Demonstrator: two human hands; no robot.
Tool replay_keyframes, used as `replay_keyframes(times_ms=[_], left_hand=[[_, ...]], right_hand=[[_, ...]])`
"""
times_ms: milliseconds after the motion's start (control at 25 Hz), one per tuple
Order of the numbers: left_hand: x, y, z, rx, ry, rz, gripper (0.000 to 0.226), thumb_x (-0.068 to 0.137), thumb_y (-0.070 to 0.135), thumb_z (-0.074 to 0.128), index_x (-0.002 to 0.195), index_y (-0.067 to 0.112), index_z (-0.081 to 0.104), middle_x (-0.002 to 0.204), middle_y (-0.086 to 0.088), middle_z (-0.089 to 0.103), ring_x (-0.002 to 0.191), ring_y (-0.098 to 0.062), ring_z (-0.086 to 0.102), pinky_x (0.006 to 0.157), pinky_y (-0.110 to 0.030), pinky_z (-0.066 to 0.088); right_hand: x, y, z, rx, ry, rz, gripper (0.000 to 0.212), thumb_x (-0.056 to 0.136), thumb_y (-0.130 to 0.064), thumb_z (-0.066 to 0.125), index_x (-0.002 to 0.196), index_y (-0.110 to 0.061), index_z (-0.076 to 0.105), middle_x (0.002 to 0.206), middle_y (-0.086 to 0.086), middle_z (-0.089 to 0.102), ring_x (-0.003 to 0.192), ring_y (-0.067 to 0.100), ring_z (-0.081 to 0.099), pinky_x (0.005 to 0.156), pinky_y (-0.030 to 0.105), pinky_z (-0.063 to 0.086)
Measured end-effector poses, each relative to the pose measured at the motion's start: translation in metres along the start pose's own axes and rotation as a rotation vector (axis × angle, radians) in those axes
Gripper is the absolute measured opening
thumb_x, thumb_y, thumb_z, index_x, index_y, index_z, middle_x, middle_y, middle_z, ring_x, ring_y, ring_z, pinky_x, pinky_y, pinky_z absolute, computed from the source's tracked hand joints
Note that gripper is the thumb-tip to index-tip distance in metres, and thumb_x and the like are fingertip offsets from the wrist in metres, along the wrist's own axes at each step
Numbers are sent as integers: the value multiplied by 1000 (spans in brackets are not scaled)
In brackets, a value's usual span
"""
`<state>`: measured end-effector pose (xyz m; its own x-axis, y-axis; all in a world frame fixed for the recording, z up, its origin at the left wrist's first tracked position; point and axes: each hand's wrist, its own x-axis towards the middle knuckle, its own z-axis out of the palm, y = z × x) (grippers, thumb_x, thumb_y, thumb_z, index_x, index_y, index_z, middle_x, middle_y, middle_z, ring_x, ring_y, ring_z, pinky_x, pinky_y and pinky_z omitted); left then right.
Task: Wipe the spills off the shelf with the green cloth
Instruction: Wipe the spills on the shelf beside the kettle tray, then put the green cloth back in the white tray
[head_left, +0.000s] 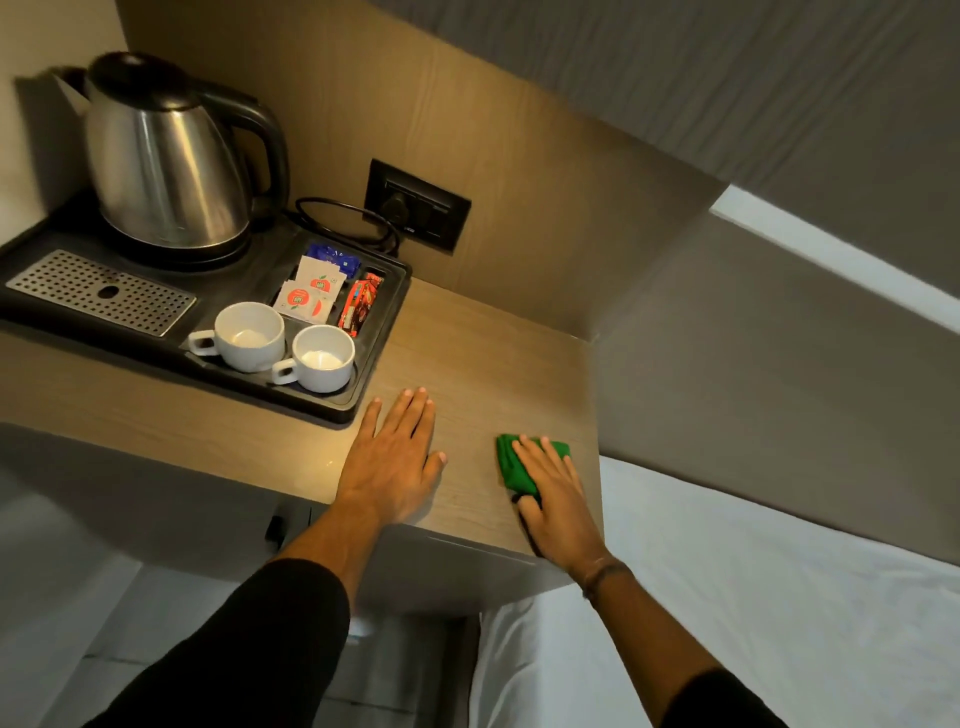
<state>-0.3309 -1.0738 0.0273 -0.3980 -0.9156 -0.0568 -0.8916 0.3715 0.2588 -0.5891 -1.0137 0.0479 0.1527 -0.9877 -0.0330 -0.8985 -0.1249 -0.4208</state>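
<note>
Wood-grain laminate runs across the shelf (467, 364) and up the panel behind it, matte and pale brown, with a warm glare patch near the front edge. Right hand (558, 493) lies flat on the green cloth (511, 462), a soft folded wad pressed to the shelf near its right front corner; the fingers are stretched out over the fabric rather than curled, so that grip is spread, pressing and not pinching. Left hand (392, 457) rests palm down on bare wood just beside the tray, fingers apart and holding nothing. Spills are hard to make out on this surface.

Over on the left sits a black plastic tray (332, 410), moulded into compartments. A brushed steel kettle (166, 166) with a black lid and handle stands on its base at the back, blurred a little. In front, a perforated metal drip grate (98, 291). Two white ceramic cups (283, 345) sit side by side in round wells, handles pointing left. Paper sachets (306, 296) in white with red and green marks fill one slot, a blue packet behind them, and red wrappers (358, 306) the narrow slot beside; the print is too small to read. Black wall socket (415, 208) on the panel, cord looped below it. White bed linen (753, 571) to the right.
</note>
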Motion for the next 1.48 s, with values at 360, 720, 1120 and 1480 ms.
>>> replay_keyframes(times_ms=[360,720,1120,1480], left_hand=[[-122,55,-5,18,108,-113,72,109,48,31,165,9,8,177,-11,5,161,-26,1,129,-56,8],[-392,68,28,30,186,-577,72,110,51,24,166,11,3,176,-9,0,161,-25,-6,129,-56,3],[-762,74,85,0,262,-1228,74,109,57,19,165,14,-4,176,-7,-8,160,-26,-12,127,-51,-16],[-1063,71,104,-49,215,-1550,75,109,58,22,165,18,-9,175,-6,-13,159,-28,-18,129,-53,-12]], right_hand=[[-31,-33,-6,-59,88,-102,70,93,-1,61,157,-18,37,165,8,38,158,28,20,130,51,15],[-196,-164,98,-101,-14,-621,77,91,3,60,159,-19,33,168,3,32,159,27,13,130,48,8],[-428,-380,242,-1,-326,-1094,79,93,0,57,162,-25,26,170,-3,26,160,22,8,127,38,-1],[-675,-567,349,1,-471,-1326,81,92,-3,66,161,-23,28,169,2,29,160,25,11,128,44,10]])
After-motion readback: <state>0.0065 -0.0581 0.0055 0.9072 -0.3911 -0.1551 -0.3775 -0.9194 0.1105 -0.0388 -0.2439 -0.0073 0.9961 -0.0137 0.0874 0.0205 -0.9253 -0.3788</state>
